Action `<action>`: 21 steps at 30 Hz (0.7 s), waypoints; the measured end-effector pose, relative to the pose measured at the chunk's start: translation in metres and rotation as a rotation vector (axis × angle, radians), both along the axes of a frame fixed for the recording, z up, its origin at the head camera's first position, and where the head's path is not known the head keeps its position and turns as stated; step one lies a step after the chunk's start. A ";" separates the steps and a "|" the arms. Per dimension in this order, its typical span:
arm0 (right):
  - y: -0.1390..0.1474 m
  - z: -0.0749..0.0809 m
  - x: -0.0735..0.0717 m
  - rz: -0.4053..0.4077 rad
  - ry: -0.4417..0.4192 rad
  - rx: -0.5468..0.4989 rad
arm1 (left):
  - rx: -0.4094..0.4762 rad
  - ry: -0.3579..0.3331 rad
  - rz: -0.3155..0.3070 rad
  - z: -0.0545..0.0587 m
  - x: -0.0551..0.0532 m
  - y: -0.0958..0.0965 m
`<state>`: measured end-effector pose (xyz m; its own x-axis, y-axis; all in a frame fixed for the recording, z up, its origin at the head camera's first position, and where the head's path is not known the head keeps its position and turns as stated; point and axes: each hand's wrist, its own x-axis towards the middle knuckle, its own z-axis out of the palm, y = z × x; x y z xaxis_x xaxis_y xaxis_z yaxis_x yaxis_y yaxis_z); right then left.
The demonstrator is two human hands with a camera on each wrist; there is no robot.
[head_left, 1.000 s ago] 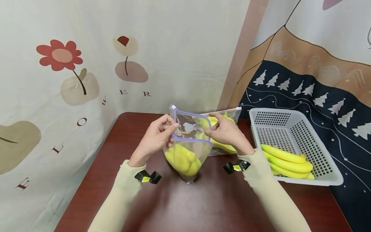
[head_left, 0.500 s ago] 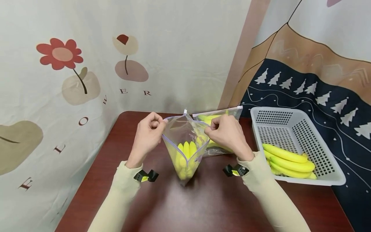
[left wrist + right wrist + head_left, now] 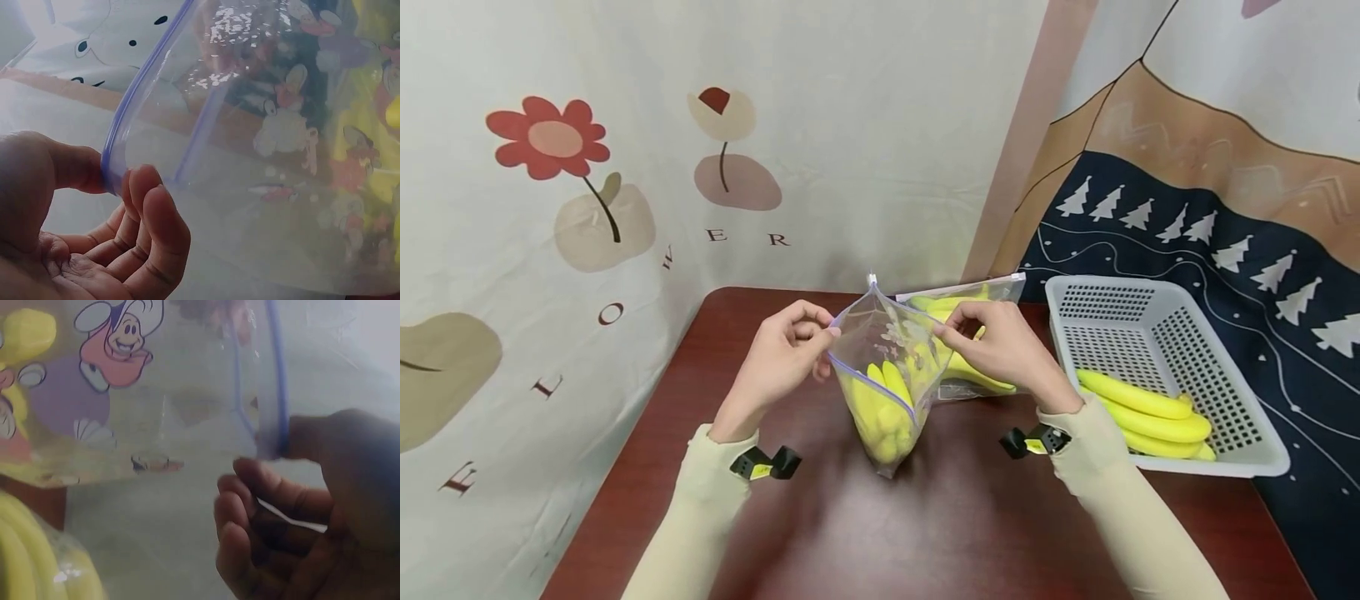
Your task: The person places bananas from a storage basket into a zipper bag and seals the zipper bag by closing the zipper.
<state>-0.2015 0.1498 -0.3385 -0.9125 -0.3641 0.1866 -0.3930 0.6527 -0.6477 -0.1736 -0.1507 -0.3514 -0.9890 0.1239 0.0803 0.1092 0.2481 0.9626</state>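
A clear zip bag [image 3: 874,333] with a purple rim and cartoon prints stands on the table with its mouth spread apart. Inside it are yellow bananas [image 3: 887,425], tips up. My left hand [image 3: 784,350] pinches the rim's left side between thumb and fingers; in the left wrist view the purple edge [image 3: 128,103] meets the thumb. With thumb and forefinger my right hand [image 3: 1003,346] pinches the right side of the rim, also visible in the right wrist view. The white slider [image 3: 872,279] sits at the rim's far corner.
Behind the right hand lies a second zip bag [image 3: 1000,292] holding bananas. A grey plastic basket [image 3: 1262,454] on the right holds a bunch of bananas [image 3: 1161,427]. Printed curtains [image 3: 865,167] hang behind the dark red table [image 3: 880,542].
The bag's mouth went from nearly flat to spread wide, then narrowed a little. The left hand has shifted its grip along the rim. The second bag and the basket have stayed put.
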 end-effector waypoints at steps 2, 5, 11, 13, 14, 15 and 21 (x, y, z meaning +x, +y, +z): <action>0.005 0.000 0.000 0.031 -0.015 0.004 | -0.003 0.006 0.011 -0.002 0.000 -0.002; 0.015 0.000 -0.001 0.057 -0.041 0.023 | 0.001 0.002 0.025 -0.004 0.001 -0.004; 0.049 0.001 -0.003 0.070 -0.092 0.123 | 0.015 0.020 0.034 -0.004 0.003 -0.006; 0.063 0.001 -0.002 0.073 -0.109 0.156 | 0.015 0.024 0.033 -0.004 0.003 -0.006; 0.070 0.001 -0.001 0.075 -0.117 0.170 | 0.015 0.025 0.032 -0.005 0.003 -0.006; 0.077 0.001 0.000 0.071 -0.125 0.187 | 0.015 0.027 0.031 -0.005 0.003 -0.007; 0.116 -0.006 0.003 0.011 -0.167 0.293 | 0.019 0.029 0.038 -0.007 0.003 -0.009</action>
